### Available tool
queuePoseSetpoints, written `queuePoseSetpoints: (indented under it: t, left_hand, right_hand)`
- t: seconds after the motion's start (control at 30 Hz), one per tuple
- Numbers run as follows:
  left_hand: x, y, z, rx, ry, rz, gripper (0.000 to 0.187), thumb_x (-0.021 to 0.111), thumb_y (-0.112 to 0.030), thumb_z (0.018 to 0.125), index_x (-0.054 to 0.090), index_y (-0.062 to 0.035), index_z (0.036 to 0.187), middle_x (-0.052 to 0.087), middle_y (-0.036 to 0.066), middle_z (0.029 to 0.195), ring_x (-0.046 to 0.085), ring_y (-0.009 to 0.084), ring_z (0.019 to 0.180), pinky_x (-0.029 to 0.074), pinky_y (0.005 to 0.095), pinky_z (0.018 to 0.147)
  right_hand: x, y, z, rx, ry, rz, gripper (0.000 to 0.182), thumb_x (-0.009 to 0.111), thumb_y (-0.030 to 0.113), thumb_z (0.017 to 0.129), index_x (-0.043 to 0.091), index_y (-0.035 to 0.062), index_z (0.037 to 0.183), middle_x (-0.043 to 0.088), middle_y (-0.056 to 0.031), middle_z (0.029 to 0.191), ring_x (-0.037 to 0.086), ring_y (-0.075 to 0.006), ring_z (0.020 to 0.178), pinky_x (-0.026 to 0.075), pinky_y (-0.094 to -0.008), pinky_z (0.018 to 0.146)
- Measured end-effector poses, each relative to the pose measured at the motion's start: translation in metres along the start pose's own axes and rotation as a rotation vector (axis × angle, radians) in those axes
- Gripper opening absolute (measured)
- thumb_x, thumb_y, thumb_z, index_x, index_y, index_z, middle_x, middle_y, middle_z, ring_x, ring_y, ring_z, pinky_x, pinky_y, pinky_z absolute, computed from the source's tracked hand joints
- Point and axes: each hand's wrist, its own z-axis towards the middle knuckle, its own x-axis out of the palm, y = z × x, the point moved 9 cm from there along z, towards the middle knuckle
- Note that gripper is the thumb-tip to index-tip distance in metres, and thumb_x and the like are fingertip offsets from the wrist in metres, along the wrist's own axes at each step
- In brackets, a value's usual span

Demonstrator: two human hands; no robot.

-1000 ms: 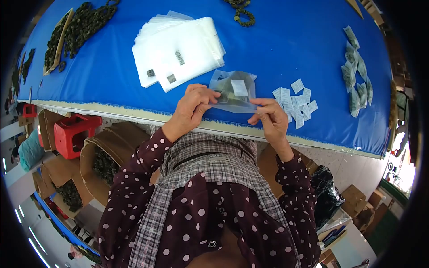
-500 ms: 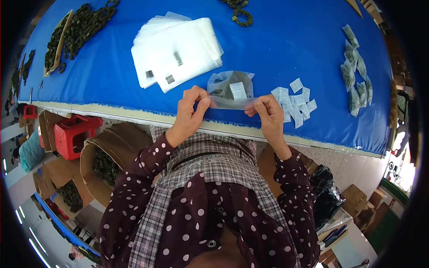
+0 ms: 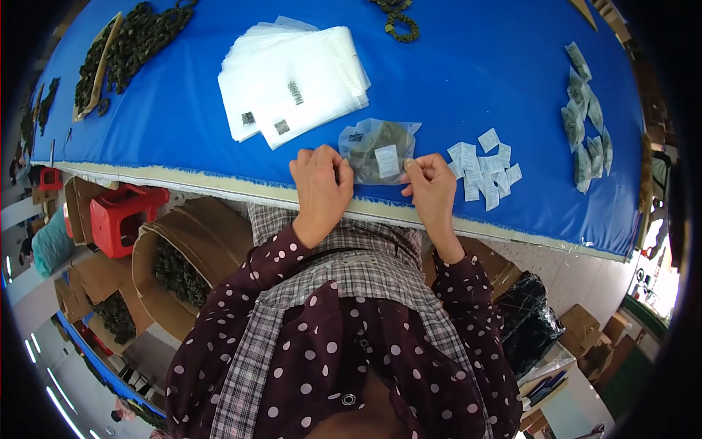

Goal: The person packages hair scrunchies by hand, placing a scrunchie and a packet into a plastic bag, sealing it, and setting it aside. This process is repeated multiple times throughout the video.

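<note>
A small frosted plastic bag (image 3: 358, 167) lies at the table's near edge, with a dark green fabric item inside and a white printed label (image 3: 387, 161) showing on it. My left hand (image 3: 322, 184) is curled at the bag's left side, its fingertips mostly hidden, gripping that edge. At the opposite side, my right hand (image 3: 431, 183) pinches the bag's right edge between thumb and fingers. Just right of that hand lie several loose white printed labels (image 3: 472, 170). Beyond the bag is a fanned stack of white plastic bags (image 3: 314, 80).
Several filled bags (image 3: 576, 96) lie at the right of the blue table (image 3: 468, 80). Dark green scrunchies (image 3: 402, 28) sit at the back, with a heap (image 3: 142, 47) at the far left. Below stand a red stool (image 3: 117, 223) and cardboard boxes (image 3: 197, 238).
The bag's near edge, stretched between both hands before, now lies lower and the bag is flatter. My left hand has turned knuckles up and moved right; my right hand has shifted slightly left.
</note>
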Motion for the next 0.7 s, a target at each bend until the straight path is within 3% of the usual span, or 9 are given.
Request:
queuePoseSetpoints:
  t: [0.13, 0.27, 0.3, 0.43, 0.47, 0.6, 0.63, 0.7]
  left_hand:
    - [-0.002, -0.005, 0.004, 0.043, -0.068, 0.163, 0.015, 0.063, -0.005, 0.084, 0.055, -0.0072, 0.097, 0.06, 0.012, 0.106, 0.05, 0.0243, 0.092, 0.038, 0.035, 0.088]
    - [-0.017, -0.032, -0.008, 0.426, -0.267, -0.121, 0.044, 0.064, -0.011, 0.087, 0.052, -0.0024, 0.128, 0.048, 0.021, 0.14, 0.047, 0.0359, 0.126, 0.035, 0.0417, 0.106]
    - [-0.014, -0.03, -0.009, 0.424, -0.265, -0.122, 0.044, 0.064, -0.011, 0.087, 0.052, -0.0024, 0.128, 0.048, 0.021, 0.14, 0.047, 0.0359, 0.126, 0.035, 0.0417, 0.106]
    - [0.038, -0.032, 0.001, 0.441, 0.092, -0.067, 0.068, 0.058, -0.03, 0.098, 0.032, 0.0013, 0.153, 0.029, 0.025, 0.16, 0.027, 0.0418, 0.15, 0.019, 0.0508, 0.12]
    - [0.038, -0.032, 0.001, 0.442, 0.088, -0.068, 0.068, 0.058, -0.03, 0.098, 0.032, 0.0013, 0.153, 0.029, 0.025, 0.16, 0.027, 0.0418, 0.15, 0.019, 0.0508, 0.12]
    - [0.047, -0.032, -0.006, 0.387, 0.181, 0.165, 0.08, 0.044, -0.049, 0.104, 0.016, 0.0024, 0.16, 0.014, 0.028, 0.166, 0.012, 0.0423, 0.155, 0.01, 0.0551, 0.122]
    - [0.048, -0.035, -0.008, 0.395, 0.176, 0.161, 0.08, 0.044, -0.049, 0.104, 0.016, 0.0024, 0.16, 0.014, 0.028, 0.166, 0.012, 0.0423, 0.155, 0.01, 0.0551, 0.122]
    - [0.048, -0.038, -0.013, 0.337, 0.158, 0.05, 0.081, 0.039, -0.053, 0.105, 0.018, 0.003, 0.159, 0.015, 0.029, 0.165, 0.013, 0.0427, 0.155, 0.009, 0.0555, 0.121]
  right_hand:
    - [-0.007, 0.012, -0.005, -0.186, -0.221, -0.355, 0.013, 0.063, 0.011, 0.098, 0.064, 0.0017, 0.106, 0.069, -0.0179, 0.115, 0.067, -0.018, 0.083, 0.048, -0.0281, 0.072]
    - [0.024, 0.071, -0.067, -1.063, -0.365, -0.682, 0.033, 0.063, 0.012, 0.096, 0.06, -0.0016, 0.126, 0.062, -0.0194, 0.128, 0.062, -0.0275, 0.103, 0.043, -0.0373, 0.093]
    - [0.028, 0.07, -0.071, -1.06, -0.364, -0.683, 0.033, 0.063, 0.012, 0.096, 0.06, -0.0016, 0.126, 0.062, -0.0194, 0.128, 0.062, -0.0275, 0.103, 0.043, -0.0373, 0.093]
    - [0.056, 0.044, -0.051, -0.82, -0.303, -1.119, 0.051, 0.061, 0.012, 0.097, 0.047, -0.0035, 0.143, 0.061, -0.0203, 0.127, 0.055, -0.0376, 0.116, 0.031, -0.0419, 0.107]
    - [0.055, 0.041, -0.05, -0.824, -0.304, -1.12, 0.051, 0.061, 0.012, 0.097, 0.047, -0.0035, 0.143, 0.061, -0.0203, 0.127, 0.055, -0.0376, 0.116, 0.031, -0.0419, 0.107]
    - [0.026, 0.027, -0.021, -0.628, -0.201, -0.554, 0.059, 0.066, 0.013, 0.094, 0.042, -0.0023, 0.146, 0.06, -0.0211, 0.127, 0.058, -0.0377, 0.115, 0.039, -0.0396, 0.104]
    - [0.026, 0.033, -0.018, -0.634, -0.209, -0.558, 0.059, 0.066, 0.013, 0.094, 0.042, -0.0023, 0.146, 0.06, -0.0211, 0.127, 0.058, -0.0377, 0.115, 0.039, -0.0396, 0.104]
    - [0.027, 0.033, -0.001, -0.392, -0.074, -0.112, 0.06, 0.066, 0.011, 0.094, 0.041, -0.0008, 0.147, 0.061, -0.0194, 0.127, 0.06, -0.0322, 0.111, 0.043, -0.0358, 0.1]
